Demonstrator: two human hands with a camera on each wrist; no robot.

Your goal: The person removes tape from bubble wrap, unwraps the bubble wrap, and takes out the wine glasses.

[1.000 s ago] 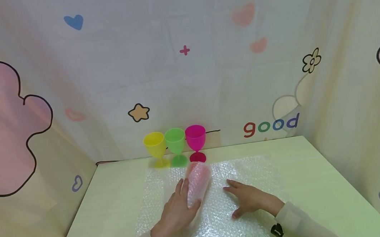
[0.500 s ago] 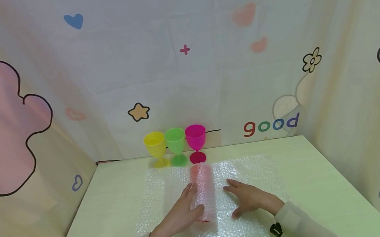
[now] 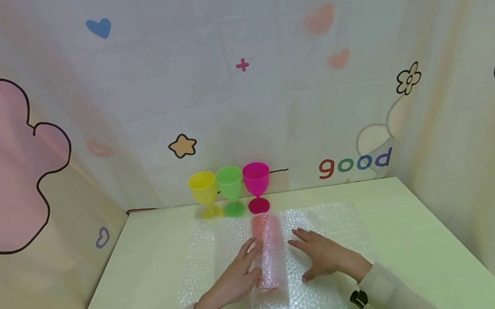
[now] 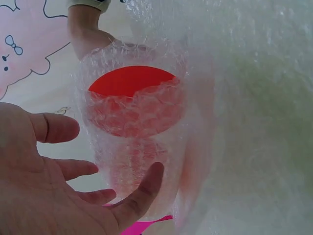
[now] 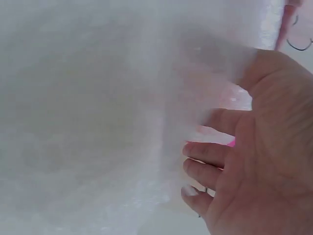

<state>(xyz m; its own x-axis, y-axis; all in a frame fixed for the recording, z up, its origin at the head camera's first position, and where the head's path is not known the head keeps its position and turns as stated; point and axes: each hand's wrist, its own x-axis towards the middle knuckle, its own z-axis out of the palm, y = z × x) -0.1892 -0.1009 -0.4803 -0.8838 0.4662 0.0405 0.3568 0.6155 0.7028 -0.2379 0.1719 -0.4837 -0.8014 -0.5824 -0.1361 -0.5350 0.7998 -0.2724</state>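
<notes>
A red goblet wrapped in bubble wrap lies as a roll on the sheet, pointing away from me. Its round red foot shows through the near end in the left wrist view; the wrap blurs the rest. My left hand is at the roll's left side, fingers spread and extended, fingertips against or very near the wrap. To the right, a short gap from the roll, my right hand is spread with nothing in its grasp. In the right wrist view, bubble wrap covers part of that hand's thumb and fingers.
The bubble wrap sheet spreads flat on the pale table beneath both hands. Behind the roll stand a yellow goblet, a green goblet and a magenta goblet, close to the printed curtain.
The wrapped roll has turned from slanting to nearly straight and shifted slightly right. My left hand has shifted right with it and loosened from over its side. My right hand has barely moved.
</notes>
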